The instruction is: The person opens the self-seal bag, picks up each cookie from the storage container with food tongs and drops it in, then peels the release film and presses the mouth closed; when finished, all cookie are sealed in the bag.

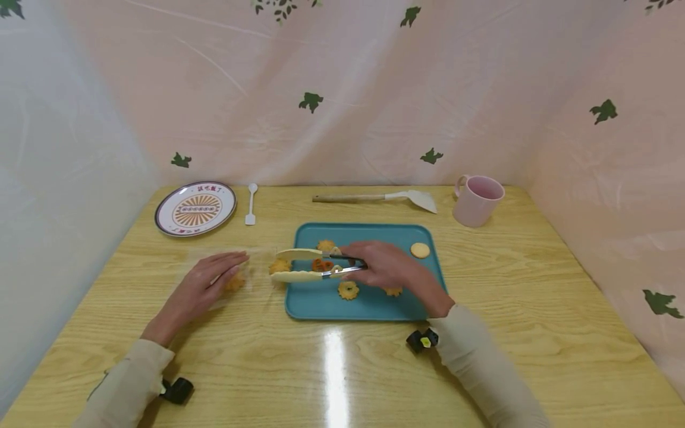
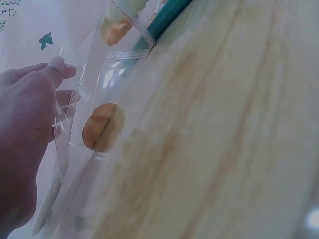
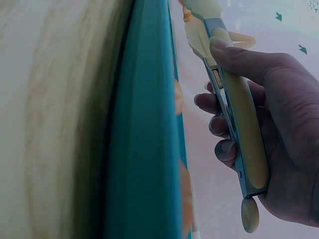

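Note:
My left hand (image 1: 206, 282) pinches the edge of a clear plastic bag (image 2: 112, 74) lying on the table left of the tray. Inside the bag is a cookie (image 2: 103, 128). With my right hand (image 1: 381, 261) I grip kitchen tongs (image 3: 244, 124) with cream-coloured tips. Between those tips, at the bag's mouth, is a flower-shaped cookie (image 1: 280, 266). Beneath the tongs lies a blue-green tray (image 1: 316, 309). It bears several cookies, among them a ring-shaped cookie (image 1: 348, 290), a round plain cookie (image 1: 420, 250) and a darker reddish piece (image 1: 321, 265), partly hidden by the tongs.
A patterned plate (image 1: 195, 209) stands at the back left, beside a small white spoon (image 1: 251, 205). Behind the tray lies a spatula (image 1: 374, 197) with a wooden handle. A pink mug (image 1: 478, 201) is at the back right. Curtains close off the back and sides.

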`<state>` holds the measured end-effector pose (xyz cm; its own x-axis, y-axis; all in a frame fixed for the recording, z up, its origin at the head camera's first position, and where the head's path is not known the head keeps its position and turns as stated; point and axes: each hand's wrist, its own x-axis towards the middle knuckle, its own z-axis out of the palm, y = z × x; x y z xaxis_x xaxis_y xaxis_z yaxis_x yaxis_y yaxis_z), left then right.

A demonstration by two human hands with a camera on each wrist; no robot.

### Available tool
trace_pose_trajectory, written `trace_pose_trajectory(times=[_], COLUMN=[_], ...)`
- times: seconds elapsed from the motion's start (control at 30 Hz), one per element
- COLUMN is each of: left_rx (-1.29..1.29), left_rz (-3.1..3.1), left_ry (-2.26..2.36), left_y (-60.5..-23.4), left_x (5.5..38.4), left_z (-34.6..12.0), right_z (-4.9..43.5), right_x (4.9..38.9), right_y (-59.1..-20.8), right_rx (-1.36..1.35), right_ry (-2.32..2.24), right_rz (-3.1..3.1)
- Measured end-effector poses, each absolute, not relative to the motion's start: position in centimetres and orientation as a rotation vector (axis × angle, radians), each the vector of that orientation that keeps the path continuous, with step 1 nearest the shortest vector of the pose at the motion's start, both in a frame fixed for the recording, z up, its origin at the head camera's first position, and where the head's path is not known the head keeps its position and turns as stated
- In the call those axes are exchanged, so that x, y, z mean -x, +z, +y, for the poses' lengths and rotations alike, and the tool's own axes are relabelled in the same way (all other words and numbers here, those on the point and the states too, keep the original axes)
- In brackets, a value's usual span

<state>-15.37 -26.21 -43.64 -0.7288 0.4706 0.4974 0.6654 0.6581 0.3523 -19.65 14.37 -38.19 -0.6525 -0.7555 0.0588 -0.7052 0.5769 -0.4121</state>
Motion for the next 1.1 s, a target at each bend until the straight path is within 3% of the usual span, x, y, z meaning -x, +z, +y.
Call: trace_pose_trajectory(times=[1.1], left_rx=[0.883], left_rz=[-2.529], left_ry=[-0.756], left_y=[-43.6], left_x=[15.3], left_z=[-26.1], right_z=[7.5], right_x=[21.1], right_y=[-39.5], right_rx=[1.391], right_ry=[-0.555], right_rz=[2.587])
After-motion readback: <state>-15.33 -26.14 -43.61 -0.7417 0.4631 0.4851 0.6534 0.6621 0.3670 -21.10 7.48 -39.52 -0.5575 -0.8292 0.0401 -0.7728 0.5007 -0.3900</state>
